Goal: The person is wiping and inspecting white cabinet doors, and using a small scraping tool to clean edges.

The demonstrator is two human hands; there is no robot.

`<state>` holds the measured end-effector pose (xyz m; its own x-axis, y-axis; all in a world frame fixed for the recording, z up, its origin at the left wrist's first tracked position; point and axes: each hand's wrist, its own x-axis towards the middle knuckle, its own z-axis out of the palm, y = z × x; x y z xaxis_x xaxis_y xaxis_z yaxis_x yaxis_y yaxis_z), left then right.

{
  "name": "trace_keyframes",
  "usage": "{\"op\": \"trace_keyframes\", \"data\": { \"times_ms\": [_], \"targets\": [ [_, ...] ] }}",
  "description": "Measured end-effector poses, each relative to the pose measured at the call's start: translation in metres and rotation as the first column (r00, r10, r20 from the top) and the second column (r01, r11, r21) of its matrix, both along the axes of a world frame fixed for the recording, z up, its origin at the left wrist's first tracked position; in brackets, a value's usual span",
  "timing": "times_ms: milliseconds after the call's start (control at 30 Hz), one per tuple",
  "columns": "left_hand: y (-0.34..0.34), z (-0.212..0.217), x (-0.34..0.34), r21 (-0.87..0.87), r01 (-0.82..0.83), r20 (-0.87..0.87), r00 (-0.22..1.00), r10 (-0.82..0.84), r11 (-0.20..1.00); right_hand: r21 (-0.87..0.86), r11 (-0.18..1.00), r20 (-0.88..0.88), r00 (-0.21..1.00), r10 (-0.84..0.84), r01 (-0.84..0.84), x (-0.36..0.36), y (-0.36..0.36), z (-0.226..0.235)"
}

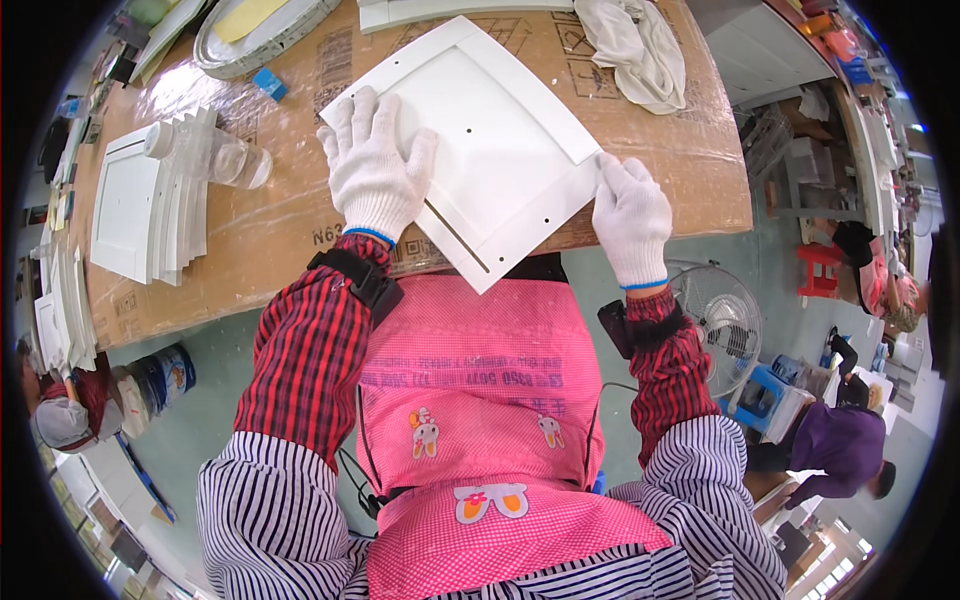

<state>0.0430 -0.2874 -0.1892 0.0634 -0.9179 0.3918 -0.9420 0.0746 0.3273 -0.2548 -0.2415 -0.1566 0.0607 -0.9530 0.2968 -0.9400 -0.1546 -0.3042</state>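
Note:
A white square panel (500,110) with a raised border, several small holes and a narrow slot lies turned cornerwise on the cardboard-covered table, one corner jutting past the near edge. My left hand (375,160), in a white knit glove, rests flat on the panel's left part with its fingers spread. At the panel's right corner my right hand (632,215), gloved the same way, has its thumb and fingers closed on the edge. Part of the panel's left border is hidden under my left hand.
On the table's left stand several similar white panels (128,205), with a clear plastic bottle (225,160) against them. A blue block (269,84) and a round tray (210,58) lie farther back. A crumpled white cloth (640,60) is at back right. A fan (722,325) stands beyond my right arm.

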Motion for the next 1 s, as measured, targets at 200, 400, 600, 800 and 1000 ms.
{"op": "trace_keyframes", "data": {
  "times_ms": [200,400,600,800,1000],
  "targets": [
    [0.000,-0.001,0.000,-0.018,0.007,0.004,1.000,-0.007,1.000,-0.012,1.000,-0.008,1.000,0.026,-0.026,-0.011,-0.008,0.002],
    [0.002,0.002,0.000,-0.014,0.009,-0.016,1.000,-0.010,1.000,-0.051,0.993,0.033,0.993,0.111,-0.109,0.004,0.010,0.001],
    [0.001,0.000,0.000,-0.014,0.005,0.003,1.000,-0.005,1.000,-0.027,1.000,-0.018,1.000,-0.012,0.012,-0.015,-0.008,0.002],
    [0.001,0.006,-0.003,-0.004,0.007,0.008,1.000,-0.007,1.000,-0.018,0.998,-0.021,0.998,0.052,-0.053,-0.012,-0.001,0.004],
    [0.001,0.001,0.001,0.022,-0.021,0.015,1.000,0.021,1.000,-0.014,1.000,-0.005,1.000,0.019,-0.019,-0.004,-0.007,0.003]
  ]
}}
